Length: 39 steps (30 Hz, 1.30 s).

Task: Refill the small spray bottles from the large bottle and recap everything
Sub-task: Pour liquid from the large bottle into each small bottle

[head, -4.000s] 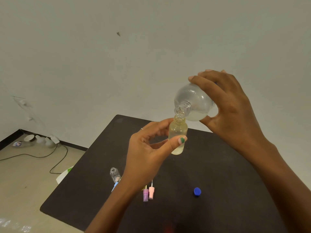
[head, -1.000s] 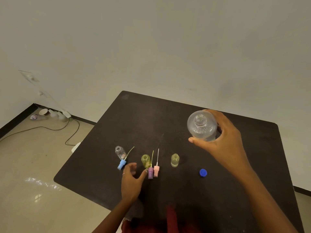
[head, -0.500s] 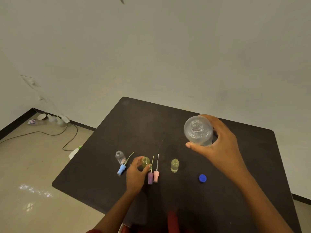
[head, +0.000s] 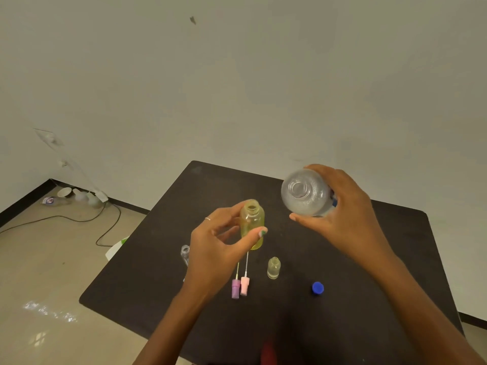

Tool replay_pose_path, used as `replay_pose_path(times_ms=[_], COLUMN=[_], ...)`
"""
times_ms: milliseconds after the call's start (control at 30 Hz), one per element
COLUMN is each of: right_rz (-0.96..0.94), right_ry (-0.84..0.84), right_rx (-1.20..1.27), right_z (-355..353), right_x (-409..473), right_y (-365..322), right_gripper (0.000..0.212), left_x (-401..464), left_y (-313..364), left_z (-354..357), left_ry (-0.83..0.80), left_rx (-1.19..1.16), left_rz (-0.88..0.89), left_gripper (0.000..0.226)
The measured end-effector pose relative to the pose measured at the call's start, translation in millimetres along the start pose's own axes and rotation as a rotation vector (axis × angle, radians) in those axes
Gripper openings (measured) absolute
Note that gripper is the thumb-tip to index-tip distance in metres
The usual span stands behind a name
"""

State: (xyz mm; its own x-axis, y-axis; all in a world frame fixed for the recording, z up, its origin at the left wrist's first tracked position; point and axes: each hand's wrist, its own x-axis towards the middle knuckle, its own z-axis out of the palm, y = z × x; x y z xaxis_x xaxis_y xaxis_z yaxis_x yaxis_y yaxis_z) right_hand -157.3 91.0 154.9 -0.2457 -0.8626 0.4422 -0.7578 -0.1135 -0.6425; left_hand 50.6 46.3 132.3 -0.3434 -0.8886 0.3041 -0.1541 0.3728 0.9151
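My left hand pinches a small uncapped yellow bottle between thumb and fingers, raised above the dark table. To its right my right hand grips the large clear bottle, uncapped, its open mouth turned toward me. A pale small bottle with some liquid in it stands on the table. A clear small bottle stands partly behind my left hand. Purple and pink spray caps with thin tubes lie side by side. The blue cap lies to the right.
The table's left edge drops to a tiled floor with a cable and a few small containers by the wall. A green-and-white object lies on the floor beside the table.
My left hand has lifted the yellow bottle off the table and up toward the large bottle. Four seconds ago it held the pale bottle under the pouring large bottle; that bottle now stands on the table.
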Motion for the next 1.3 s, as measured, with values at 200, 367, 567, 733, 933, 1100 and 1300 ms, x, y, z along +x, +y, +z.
replay_pose_path(times_ms=[200, 367, 567, 733, 933, 1100, 1300], right_rz=[-0.143, -0.216, -0.268, -0.284, -0.320, -0.345, -0.372], right_ry=[0.041, 0.064, 0.073, 0.090, 0.103, 0.111, 0.123], right_rx=[-0.096, -0.179, -0.251, -0.263, -0.295, -0.315, -0.337], right_z=[-14, -21, -24, -27, -32, -34, -37], right_x=[10, 12, 12, 12, 13, 15, 17], right_y=[-17, -26, -30, -32, -32, -33, -36], right_gripper=[0.073, 0.071, 0.075, 0.075, 0.076, 0.076, 0.072], left_x=[1, 0, 1, 1, 1, 1, 1], left_y=[33, 44, 52, 55, 57, 59, 60], left_z=[-2, -1, -1, -2, -3, -3, -4], left_ry=[-0.079, -0.106, -0.112, -0.118, -0.129, -0.129, -0.122], left_rx=[-0.021, -0.047, -0.023, -0.024, -0.010, 0.015, 0.011], left_rz=[0.067, 0.079, 0.109, 0.131, 0.126, 0.141, 0.133], left_gripper=[0.041, 0.042, 0.042, 0.040, 0.040, 0.033, 0.038])
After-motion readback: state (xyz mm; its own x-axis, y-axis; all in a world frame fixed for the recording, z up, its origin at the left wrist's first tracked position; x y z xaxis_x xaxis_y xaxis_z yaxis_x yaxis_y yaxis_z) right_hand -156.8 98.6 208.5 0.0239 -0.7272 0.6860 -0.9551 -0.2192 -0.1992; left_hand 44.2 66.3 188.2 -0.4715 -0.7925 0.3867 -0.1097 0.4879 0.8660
